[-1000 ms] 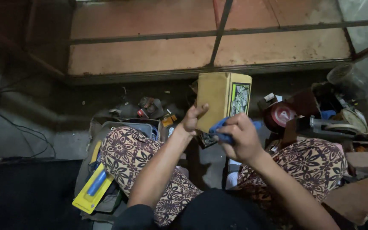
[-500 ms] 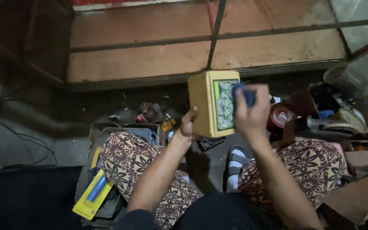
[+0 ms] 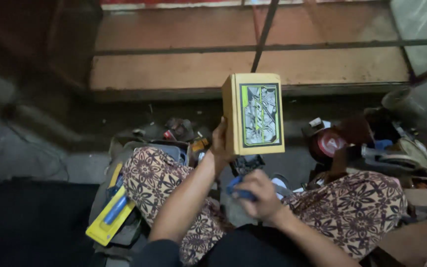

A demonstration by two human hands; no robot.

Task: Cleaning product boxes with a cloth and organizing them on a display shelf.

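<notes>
1. Left hand (image 3: 219, 143) holds the yellow cardboard box (image 3: 255, 113) upright, centre, above the knees.
2. Right hand (image 3: 258, 195) (grip closed on a small blue tool (image 3: 238, 193)) has dropped from the box to the lap.

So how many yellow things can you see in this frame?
2. A yellow box with a pictured label is held up by the left hand; a flat yellow package lies beside the left knee. More may be hidden among the clutter.

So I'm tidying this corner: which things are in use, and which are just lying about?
In use:
yellow box, held up in left hand
blue tool in right hand

Lying about:
yellow-and-blue tool
red round part
</notes>
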